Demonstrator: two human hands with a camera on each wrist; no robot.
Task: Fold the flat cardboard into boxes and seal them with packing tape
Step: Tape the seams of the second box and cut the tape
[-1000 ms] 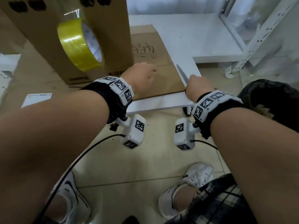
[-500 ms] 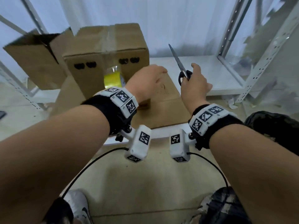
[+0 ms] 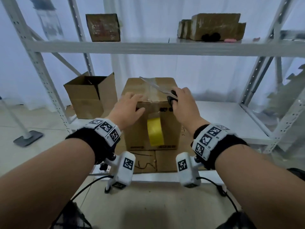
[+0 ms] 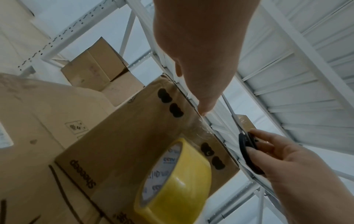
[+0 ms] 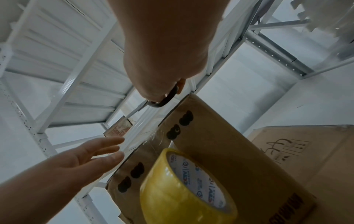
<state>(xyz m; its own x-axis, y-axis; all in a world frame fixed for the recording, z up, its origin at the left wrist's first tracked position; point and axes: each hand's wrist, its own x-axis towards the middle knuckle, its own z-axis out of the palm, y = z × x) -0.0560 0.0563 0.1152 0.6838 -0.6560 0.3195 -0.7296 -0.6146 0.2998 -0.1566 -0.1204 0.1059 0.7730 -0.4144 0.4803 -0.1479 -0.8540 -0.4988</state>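
A closed cardboard box (image 3: 140, 138) stands on the low shelf, with clear tape along its top seam. A yellow tape roll (image 3: 155, 133) hangs on the box's front face from its own strip. My left hand (image 3: 137, 103) is open, its straight fingers at the box's top front edge, left of the tape. My right hand (image 3: 175, 98) grips the black handles of the scissors (image 3: 156, 87), whose blades point up and left over the box top. The right wrist view shows the left hand (image 5: 107, 150) open beside the box (image 5: 220, 151), above the roll (image 5: 187, 189).
An open box (image 3: 89, 95) stands to the left on the same shelf. Flat cardboard (image 3: 166, 161) lies under the taped box. Taped boxes (image 3: 103, 27) sit on the upper shelf (image 3: 148, 47). White uprights (image 3: 41, 71) frame both sides. A stand base (image 3: 28, 138) rests on the floor at left.
My right hand lifted the scissors off the shelf to the box's top. My left hand rose to the top front edge. The head view tilted up from the floor to the shelves.
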